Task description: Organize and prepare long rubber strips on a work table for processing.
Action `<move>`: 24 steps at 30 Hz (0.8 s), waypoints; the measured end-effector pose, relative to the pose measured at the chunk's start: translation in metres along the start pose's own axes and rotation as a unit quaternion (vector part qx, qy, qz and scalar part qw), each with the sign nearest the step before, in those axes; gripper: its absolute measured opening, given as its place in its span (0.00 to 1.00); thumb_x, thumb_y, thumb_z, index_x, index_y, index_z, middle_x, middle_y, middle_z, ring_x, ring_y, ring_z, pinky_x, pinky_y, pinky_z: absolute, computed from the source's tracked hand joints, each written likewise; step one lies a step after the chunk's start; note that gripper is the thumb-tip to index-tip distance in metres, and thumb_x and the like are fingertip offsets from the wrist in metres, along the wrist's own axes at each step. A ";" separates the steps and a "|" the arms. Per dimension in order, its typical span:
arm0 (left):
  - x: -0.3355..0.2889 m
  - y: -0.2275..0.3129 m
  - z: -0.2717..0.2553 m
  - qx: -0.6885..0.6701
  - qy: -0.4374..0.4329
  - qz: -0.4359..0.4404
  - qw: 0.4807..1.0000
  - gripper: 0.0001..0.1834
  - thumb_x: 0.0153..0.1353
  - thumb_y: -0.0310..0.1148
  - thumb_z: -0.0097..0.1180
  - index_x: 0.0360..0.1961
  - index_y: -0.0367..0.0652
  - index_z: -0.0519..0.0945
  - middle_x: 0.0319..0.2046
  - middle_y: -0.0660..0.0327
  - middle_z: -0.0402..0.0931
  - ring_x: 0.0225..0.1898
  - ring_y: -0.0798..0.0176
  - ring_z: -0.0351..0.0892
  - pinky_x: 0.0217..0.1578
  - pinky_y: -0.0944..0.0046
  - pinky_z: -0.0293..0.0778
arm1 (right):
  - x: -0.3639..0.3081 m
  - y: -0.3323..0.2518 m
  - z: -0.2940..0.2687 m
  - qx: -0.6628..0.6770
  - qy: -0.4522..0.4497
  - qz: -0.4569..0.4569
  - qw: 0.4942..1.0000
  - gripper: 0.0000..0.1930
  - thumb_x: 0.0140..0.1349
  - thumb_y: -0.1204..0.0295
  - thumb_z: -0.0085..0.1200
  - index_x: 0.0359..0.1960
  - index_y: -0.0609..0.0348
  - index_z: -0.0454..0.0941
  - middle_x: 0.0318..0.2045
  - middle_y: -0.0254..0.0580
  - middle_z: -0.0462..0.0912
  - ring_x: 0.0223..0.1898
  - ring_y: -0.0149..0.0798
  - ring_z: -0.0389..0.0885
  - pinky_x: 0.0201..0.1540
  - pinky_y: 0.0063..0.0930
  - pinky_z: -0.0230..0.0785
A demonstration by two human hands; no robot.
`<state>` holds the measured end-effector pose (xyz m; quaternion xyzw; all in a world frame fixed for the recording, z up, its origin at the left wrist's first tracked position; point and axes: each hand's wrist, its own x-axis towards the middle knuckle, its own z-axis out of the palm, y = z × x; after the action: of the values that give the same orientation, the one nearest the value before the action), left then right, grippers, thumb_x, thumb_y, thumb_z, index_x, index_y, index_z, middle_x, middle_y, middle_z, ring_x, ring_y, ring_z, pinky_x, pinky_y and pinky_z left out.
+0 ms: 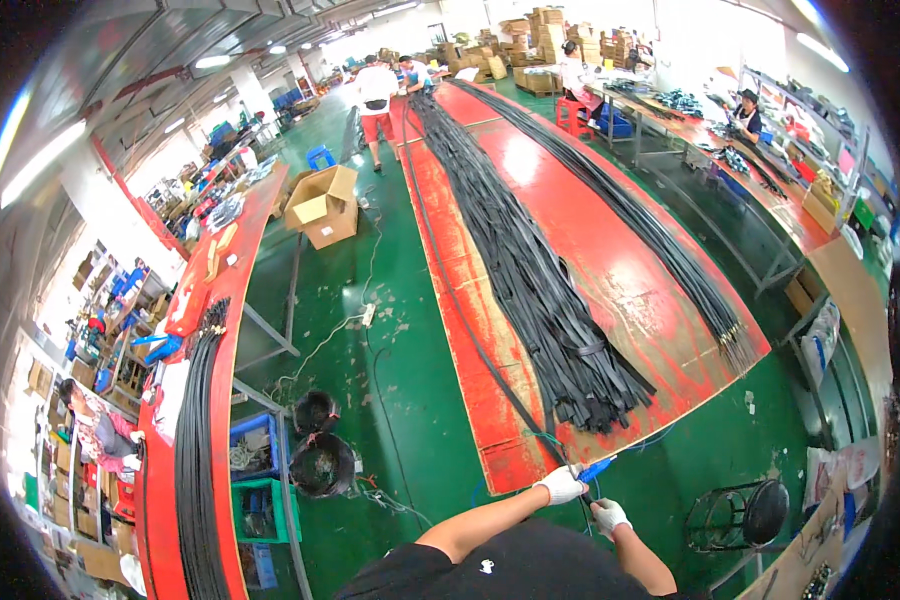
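A long black cable [478, 347] runs down the left side of the red-topped table [660, 340] to its near edge. There my left hand [562, 485], in a white glove, is closed around it. Just right and lower, my right hand [610, 517], also gloved in white, is closed on the dark end of the cable, its fingers partly hidden. A bright blue object [595, 470] sticks out beside my left hand; its kind is unclear. Beyond my hands lies a thick bundle of flat black strips [530, 270] along the table.
Another bundle of black cables [660, 245] lies along the table's right side. More black cables [202, 450] hang over the left bench [252, 230]. Black buckets [322, 465], a cardboard box [322, 208] and a round black stool [765, 512] stand on the floor. Several people work farther off.
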<state>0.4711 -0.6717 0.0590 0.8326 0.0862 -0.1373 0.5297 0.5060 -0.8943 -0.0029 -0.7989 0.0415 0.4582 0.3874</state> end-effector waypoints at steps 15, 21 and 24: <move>-0.004 0.011 -0.006 -0.019 -0.037 -0.027 0.999 0.33 0.59 0.41 0.58 0.63 0.35 0.72 0.50 0.41 0.80 0.53 0.45 0.81 0.54 0.56 0.73 | -0.002 0.002 -0.002 -0.016 0.008 -0.025 1.000 0.16 0.70 0.62 0.55 0.50 0.60 0.81 0.32 0.42 0.84 0.32 0.36 0.80 0.38 0.34 0.72; -0.005 0.007 -0.006 -0.007 -0.036 -0.025 0.999 0.32 0.59 0.42 0.58 0.63 0.37 0.73 0.49 0.41 0.81 0.52 0.45 0.81 0.53 0.56 0.74 | -0.010 -0.004 -0.001 -0.015 0.008 -0.017 1.000 0.16 0.70 0.62 0.54 0.49 0.61 0.81 0.32 0.42 0.84 0.33 0.36 0.80 0.38 0.33 0.72; -0.006 0.004 -0.004 -0.016 -0.010 0.010 1.000 0.32 0.59 0.42 0.58 0.63 0.38 0.73 0.49 0.41 0.81 0.52 0.45 0.82 0.52 0.56 0.74 | -0.009 -0.003 0.000 -0.008 0.002 -0.059 0.998 0.15 0.70 0.62 0.53 0.50 0.58 0.80 0.26 0.39 0.80 0.19 0.33 0.73 0.23 0.30 0.66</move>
<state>0.4669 -0.6697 0.0659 0.8235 0.0745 -0.1387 0.5450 0.5020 -0.8947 0.0055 -0.8040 -0.0088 0.4335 0.4069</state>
